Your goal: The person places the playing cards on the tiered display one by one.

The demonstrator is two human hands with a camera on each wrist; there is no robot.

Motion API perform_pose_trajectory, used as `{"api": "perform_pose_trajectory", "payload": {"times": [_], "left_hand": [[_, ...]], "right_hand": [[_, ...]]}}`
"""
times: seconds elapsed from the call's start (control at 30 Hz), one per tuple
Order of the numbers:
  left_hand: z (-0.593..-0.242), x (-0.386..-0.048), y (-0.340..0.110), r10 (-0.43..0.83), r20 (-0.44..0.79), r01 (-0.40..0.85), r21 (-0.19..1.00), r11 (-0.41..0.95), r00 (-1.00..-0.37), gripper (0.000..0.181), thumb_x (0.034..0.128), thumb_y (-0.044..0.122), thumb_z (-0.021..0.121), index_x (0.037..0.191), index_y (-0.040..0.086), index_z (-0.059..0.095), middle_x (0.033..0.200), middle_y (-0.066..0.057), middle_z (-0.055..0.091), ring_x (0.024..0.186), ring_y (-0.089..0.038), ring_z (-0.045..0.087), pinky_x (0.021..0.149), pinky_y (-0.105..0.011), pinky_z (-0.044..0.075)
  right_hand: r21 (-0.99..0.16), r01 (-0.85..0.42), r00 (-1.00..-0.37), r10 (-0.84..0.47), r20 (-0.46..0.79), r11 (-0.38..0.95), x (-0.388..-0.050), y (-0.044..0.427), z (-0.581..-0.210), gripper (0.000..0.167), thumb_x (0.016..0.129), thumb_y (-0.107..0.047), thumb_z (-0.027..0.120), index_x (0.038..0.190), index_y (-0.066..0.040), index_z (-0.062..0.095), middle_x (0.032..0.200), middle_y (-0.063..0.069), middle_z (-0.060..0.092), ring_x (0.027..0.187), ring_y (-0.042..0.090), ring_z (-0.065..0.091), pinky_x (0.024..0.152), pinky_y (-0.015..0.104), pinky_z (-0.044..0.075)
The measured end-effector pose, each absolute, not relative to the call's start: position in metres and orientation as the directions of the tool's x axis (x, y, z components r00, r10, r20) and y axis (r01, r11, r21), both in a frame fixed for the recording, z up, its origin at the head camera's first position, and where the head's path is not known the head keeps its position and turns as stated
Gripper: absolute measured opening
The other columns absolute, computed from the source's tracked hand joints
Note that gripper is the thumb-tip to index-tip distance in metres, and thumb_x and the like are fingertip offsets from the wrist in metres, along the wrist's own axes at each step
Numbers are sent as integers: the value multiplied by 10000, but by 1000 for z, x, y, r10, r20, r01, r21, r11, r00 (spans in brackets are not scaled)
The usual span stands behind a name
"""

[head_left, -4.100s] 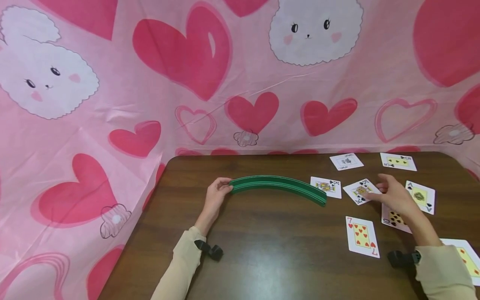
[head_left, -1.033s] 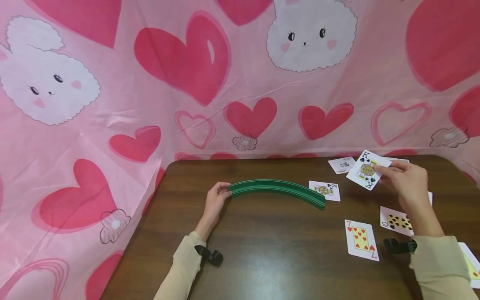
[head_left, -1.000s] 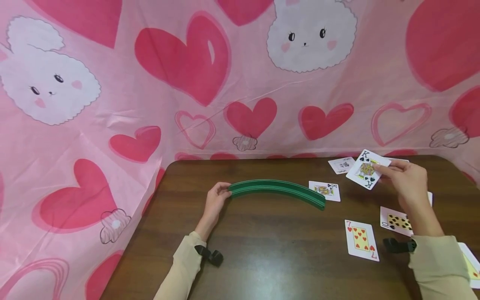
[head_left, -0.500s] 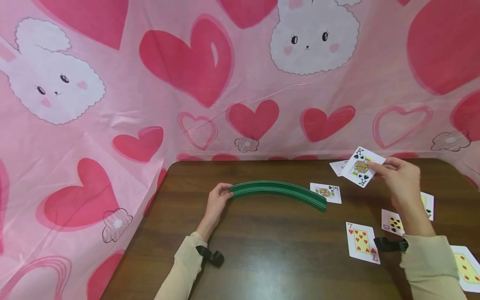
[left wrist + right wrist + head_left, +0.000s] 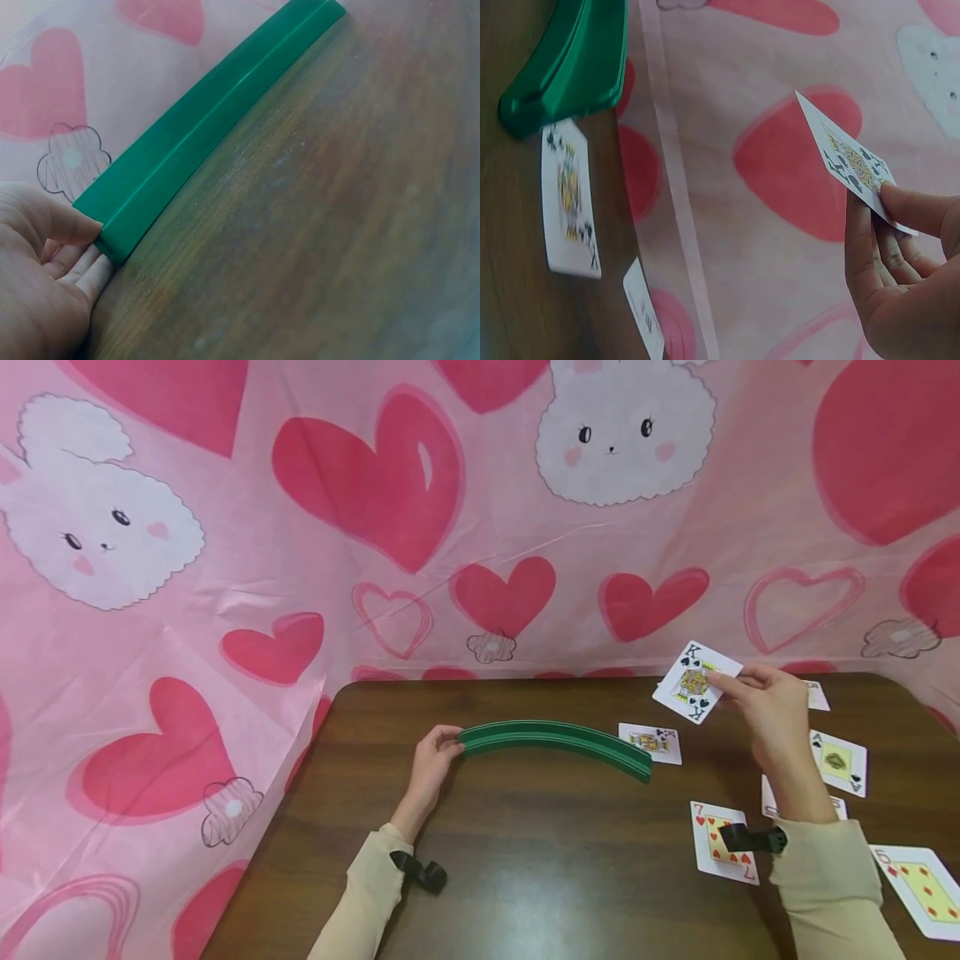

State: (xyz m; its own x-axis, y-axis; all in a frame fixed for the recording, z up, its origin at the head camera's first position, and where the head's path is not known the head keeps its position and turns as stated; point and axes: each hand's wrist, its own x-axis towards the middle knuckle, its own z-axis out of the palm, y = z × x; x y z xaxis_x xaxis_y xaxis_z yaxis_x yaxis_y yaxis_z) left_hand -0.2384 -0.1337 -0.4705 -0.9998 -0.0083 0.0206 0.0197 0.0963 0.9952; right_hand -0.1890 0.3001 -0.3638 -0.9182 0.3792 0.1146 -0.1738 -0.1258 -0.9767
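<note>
King of spades (image 5: 693, 685) tilts, white-bordered, pinched by the right hand (image 5: 776, 712); left hand (image 5: 432, 760) grips curved green strip (image 5: 551, 735).

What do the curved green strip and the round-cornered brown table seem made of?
Curved green strip: likely moulded plastic, slightly glossy; uniform colour, light glints along ridges.
Round-cornered brown table: wood or wood-look laminate, satin; grain streaks and soft sheen fit either.

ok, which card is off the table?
The king of spades, pinched in the right hand. The other visible cards lie on the table, including the second king by the end of the green holder.
</note>
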Motion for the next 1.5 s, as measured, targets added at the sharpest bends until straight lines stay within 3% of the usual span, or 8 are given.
{"api": "perform_pose_trajectory", "payload": {"times": [0.53,0.8,0.9,1.1,1.23,1.5], "left_hand": [[-478,-242,-135,-20,52,50,993,107,-998,182,961,-47,613,1132,-44,675,1116,-143,689,994,-183,654,848,-240,509],[-477,-241,-135,-23,35,32,994,103,-999,201,965,-47,614,1159,-70,660,1151,-177,680,1006,-179,644,843,-230,500],[-472,-239,-134,-18,27,25,995,94,-999,214,964,-54,616,1171,-93,649,1159,-192,678,1009,-181,641,824,-213,498],[-468,-237,-133,-12,20,19,996,85,-1000,214,960,-85,604,1168,-124,637,1147,-211,676,1040,-258,640,809,-204,501],[-476,-241,-133,-29,20,17,996,83,-999,212,958,-70,621,1167,-95,651,1136,-166,684,1004,-193,639,806,-206,502],[-473,-241,-135,-21,4,3,996,85,-1000,221,957,-92,604,1173,-119,642,1152,-210,678,1025,-228,638,806,-202,495]], "right_hand": [[-967,-215,-937,309,164,-136,-200,246,-351,192,904,-8,764,797,-163,725,738,-86,735,615,49,666,581,182,539],[-981,-178,-944,293,149,-73,-207,230,-353,123,922,-64,767,868,-164,720,781,-118,735,678,50,667,622,184,547],[-989,-149,-946,293,136,-22,-209,224,-353,61,930,-105,769,950,-109,711,781,-144,726,689,44,661,639,181,545],[-991,-123,-955,265,132,49,-213,214,-356,224,944,-145,760,1068,17,668,783,-169,709,714,36,660,682,179,547],[-989,-125,-959,246,142,81,-214,206,-357,321,953,-153,752,1133,90,643,799,-172,704,735,38,662,715,183,554],[-991,-110,-969,215,125,81,-215,193,-356,379,954,-193,759,1170,96,643,840,-153,711,763,53,662,732,199,560]]}}
